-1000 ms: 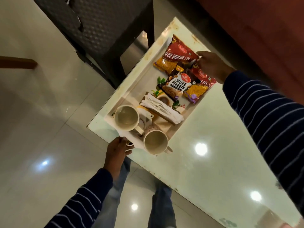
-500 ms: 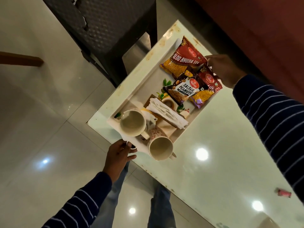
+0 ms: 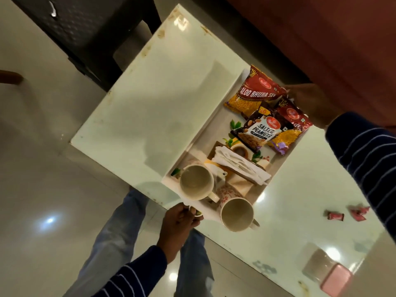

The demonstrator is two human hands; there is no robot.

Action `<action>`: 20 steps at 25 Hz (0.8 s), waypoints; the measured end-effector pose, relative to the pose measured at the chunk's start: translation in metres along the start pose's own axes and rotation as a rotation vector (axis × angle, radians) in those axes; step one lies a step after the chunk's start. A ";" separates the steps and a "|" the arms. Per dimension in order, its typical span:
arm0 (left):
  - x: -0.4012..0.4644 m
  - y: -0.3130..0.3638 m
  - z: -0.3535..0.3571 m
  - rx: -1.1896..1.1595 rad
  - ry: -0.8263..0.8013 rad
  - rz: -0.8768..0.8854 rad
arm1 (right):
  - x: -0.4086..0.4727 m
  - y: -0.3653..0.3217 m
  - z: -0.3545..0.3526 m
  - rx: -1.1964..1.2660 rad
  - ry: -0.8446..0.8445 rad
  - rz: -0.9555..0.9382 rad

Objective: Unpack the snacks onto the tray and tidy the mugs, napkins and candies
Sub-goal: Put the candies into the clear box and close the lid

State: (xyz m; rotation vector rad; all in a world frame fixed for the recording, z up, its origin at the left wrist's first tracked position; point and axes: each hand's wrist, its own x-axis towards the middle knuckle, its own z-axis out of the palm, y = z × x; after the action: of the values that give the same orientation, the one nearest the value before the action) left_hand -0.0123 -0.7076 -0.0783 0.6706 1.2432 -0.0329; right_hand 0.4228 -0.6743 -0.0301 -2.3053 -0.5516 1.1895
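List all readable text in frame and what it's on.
"ALOO BHUJIA SEV": far red and yellow snack packet
"SALTED PEANUTS": black snack packet
"SEV", rest hidden: near red and yellow snack packet
Round logos, corner price marks, pink candy wrappers: too small or blurred.

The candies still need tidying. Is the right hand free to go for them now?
Probably not yet. The right hand grips the far end of the tray, which both hands carry. The candies lie unobstructed on the table, so it is reachable once the tray is down.
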 end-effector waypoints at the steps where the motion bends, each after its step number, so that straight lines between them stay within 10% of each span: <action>1: -0.003 -0.008 0.009 0.017 -0.012 -0.005 | -0.008 0.014 -0.008 0.014 -0.004 0.009; 20: -0.008 -0.103 0.107 0.075 0.017 -0.047 | -0.021 0.169 -0.036 0.167 0.219 0.139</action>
State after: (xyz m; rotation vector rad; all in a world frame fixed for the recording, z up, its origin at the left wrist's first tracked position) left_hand 0.0381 -0.8452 -0.1010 0.7074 1.2787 -0.1134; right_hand 0.4630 -0.8295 -0.0974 -2.3196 -0.2081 0.9856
